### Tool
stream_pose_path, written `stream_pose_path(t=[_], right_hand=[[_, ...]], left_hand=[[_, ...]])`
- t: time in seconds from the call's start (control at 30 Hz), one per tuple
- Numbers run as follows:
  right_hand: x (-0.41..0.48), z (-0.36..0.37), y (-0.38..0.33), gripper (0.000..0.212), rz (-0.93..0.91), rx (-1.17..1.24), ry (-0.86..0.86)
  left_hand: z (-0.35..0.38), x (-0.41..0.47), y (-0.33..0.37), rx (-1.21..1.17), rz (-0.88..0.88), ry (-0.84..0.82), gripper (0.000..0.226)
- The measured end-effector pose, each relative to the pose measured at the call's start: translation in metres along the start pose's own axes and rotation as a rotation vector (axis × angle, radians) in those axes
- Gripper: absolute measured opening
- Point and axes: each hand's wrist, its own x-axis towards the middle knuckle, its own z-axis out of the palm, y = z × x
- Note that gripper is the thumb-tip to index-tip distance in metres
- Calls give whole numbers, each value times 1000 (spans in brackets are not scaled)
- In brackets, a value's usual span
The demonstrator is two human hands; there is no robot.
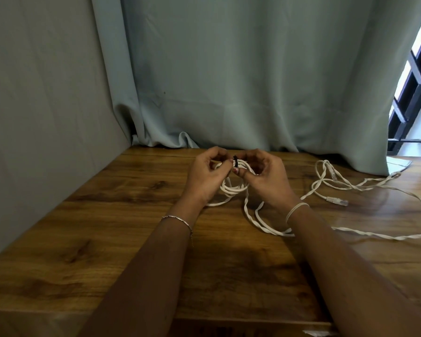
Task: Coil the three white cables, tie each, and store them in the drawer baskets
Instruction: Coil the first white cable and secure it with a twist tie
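Observation:
A coiled white cable (231,188) hangs between my two hands above the wooden table (107,215). A small black tie (235,159) sits at the top of the coil. My left hand (204,176) pinches the coil and the tie from the left. My right hand (265,176) pinches them from the right, fingers curled. Loose white cable (374,186) with clear plugs (338,201) trails over the table to the right, and a twisted length (253,217) runs under my right wrist.
A grey-green curtain (229,81) hangs along the table's back edge, and a grey wall (34,117) closes the left side. A window with dark bars (413,81) shows at the far right. A white band circles my right wrist.

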Motion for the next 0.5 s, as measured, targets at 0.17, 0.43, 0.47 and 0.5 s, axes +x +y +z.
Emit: stream_pose_path(t=[0.17,0.43,0.47,0.5], right_hand=[[-1,-1,-1,32,-23,-110,23],[-3,1,-5,31,-110,-233,31],[-4,2,-6,31,-125,-248,18],[-5,2,-6,32,-142,-267,3]], left_hand=[[0,2,-1,-34,-61,21,9],[-1,6,-3,-103,-196,85,9],[-2,6,-3,-146,-233,88,10],[-3,5,-2,-178,-268,83,10]])
